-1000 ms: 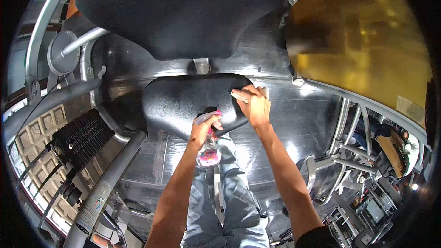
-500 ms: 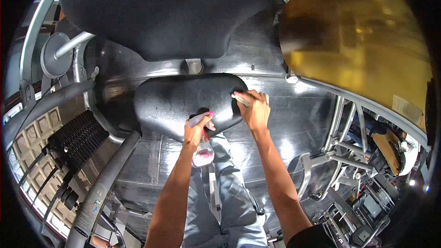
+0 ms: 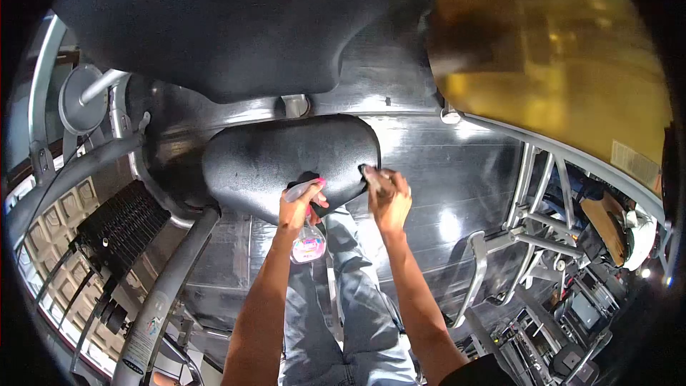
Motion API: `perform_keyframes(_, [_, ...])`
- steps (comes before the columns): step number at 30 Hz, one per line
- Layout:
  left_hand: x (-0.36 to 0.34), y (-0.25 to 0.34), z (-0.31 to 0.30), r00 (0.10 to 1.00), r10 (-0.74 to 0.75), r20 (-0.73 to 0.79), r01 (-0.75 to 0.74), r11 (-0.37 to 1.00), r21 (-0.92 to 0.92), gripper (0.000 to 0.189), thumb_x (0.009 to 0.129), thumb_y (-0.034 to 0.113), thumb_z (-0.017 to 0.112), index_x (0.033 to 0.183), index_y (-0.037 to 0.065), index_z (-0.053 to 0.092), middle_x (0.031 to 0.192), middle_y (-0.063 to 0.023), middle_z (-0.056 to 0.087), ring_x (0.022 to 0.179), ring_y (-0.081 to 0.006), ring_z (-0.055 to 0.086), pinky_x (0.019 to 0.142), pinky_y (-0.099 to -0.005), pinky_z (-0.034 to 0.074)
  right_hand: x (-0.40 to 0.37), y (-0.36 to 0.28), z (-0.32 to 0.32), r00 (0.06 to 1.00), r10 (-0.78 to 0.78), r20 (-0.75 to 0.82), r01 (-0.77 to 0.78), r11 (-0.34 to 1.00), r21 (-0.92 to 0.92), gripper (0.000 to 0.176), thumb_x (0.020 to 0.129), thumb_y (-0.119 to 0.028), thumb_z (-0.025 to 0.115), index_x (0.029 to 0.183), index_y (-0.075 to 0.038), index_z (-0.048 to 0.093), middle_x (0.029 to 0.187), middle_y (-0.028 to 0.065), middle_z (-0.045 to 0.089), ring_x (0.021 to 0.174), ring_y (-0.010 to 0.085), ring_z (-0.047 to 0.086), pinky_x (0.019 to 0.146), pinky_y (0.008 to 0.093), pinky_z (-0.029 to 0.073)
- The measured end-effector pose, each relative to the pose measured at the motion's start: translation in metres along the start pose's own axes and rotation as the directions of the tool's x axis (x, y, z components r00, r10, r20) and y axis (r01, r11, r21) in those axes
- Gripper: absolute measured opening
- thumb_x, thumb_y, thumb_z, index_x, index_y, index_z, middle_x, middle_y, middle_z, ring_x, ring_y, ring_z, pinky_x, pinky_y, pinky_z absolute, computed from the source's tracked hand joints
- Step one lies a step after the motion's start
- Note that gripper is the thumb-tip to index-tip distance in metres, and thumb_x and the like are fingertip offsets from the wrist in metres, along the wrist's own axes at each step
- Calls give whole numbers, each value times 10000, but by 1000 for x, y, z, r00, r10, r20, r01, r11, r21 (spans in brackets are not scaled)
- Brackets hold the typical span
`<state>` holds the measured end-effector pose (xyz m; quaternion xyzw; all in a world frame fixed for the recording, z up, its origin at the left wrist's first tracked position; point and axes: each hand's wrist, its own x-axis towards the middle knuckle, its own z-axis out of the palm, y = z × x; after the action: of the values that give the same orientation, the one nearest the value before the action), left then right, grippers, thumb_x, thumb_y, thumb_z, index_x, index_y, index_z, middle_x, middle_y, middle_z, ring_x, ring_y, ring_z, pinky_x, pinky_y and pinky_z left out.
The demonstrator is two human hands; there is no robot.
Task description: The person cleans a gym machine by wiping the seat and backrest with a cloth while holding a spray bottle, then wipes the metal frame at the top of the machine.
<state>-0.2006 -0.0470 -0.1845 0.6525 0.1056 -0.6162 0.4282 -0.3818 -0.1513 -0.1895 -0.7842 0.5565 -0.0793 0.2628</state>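
My left hand (image 3: 299, 209) is closed round the neck of a clear spray bottle (image 3: 309, 249) with a pink trigger and pink-and-white label. It hangs over the front edge of a black padded seat (image 3: 279, 154). At the seat's right end, my right hand (image 3: 390, 204) pinches a small pale cloth (image 3: 371, 174), its shape blurred and partly hidden by the fingers. The cloth appears to touch the pad's right edge. Beyond the seat rises a large black padded backrest (image 3: 229, 21).
A grey metal frame tube (image 3: 171, 279) and a dark weight stack (image 3: 121, 221) stand on the left. A gold-tinted panel (image 3: 550, 43) fills the upper right. Metal frames (image 3: 536, 236) and exercise machines (image 3: 572, 314) are at right, over a dark floor (image 3: 457, 179).
My right hand has moved a little down and toward me along the seat's right end with the cloth. My left hand still holds the spray bottle. The view has shifted slightly.
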Motion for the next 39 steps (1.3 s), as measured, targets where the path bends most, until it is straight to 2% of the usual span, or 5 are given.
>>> perform_keyframes(11, [3, -1, -2, 999, -31, 8, 31, 999, 17, 320, 854, 303, 682, 943, -4, 697, 707, -141, 671, 336, -151, 482, 356, -293, 425, 20, 10, 22, 959, 226, -172, -172, 944, 282, 293, 812, -108, 693, 1105, -105, 708, 901, 133, 655, 821, 319, 651, 760, 401, 509])
perform_keyframes(21, [2, 4, 1, 999, -44, -10, 45, 999, 31, 323, 850, 313, 690, 796, -5, 676, 673, -142, 664, 330, -155, 478, 353, -291, 412, 2, 4, 17, 896, 427, -124, -375, 875, 305, 201, 838, -203, 712, 994, -79, 739, 859, 141, 675, 792, 297, 676, 748, 382, 509])
perform_keyframes(26, [2, 4, 1, 999, -44, -12, 44, 999, 12, 346, 844, 327, 701, 771, -9, 659, 673, -141, 661, 333, -154, 469, 363, -299, 416, 50, 18, 14, 830, 537, 154, -556, 771, 310, 324, 862, -354, 680, 1067, -106, 724, 892, 194, 705, 878, 339, 697, 790, 393, 512])
perform_keyframes(31, [1, 7, 2, 997, -82, -5, 82, 996, 44, 335, 853, 319, 684, 887, -14, 683, 700, -137, 666, 336, -152, 468, 363, -293, 421, 25, 26, 20, 817, 560, 135, -575, 782, 238, 438, 882, -488, 623, 1062, -100, 715, 885, 192, 703, 891, 371, 682, 815, 419, 494])
perform_keyframes(39, [4, 4, -2, 996, -82, 19, 81, 995, 55, 345, 859, 307, 666, 1007, -3, 685, 714, -131, 666, 337, -150, 476, 358, -289, 427, -62, -15, 57, 662, 742, 105, -585, 424, 692, 262, 951, -291, 611, 998, -33, 626, 925, 60, 636, 886, 164, 553, 844, 323, 425])
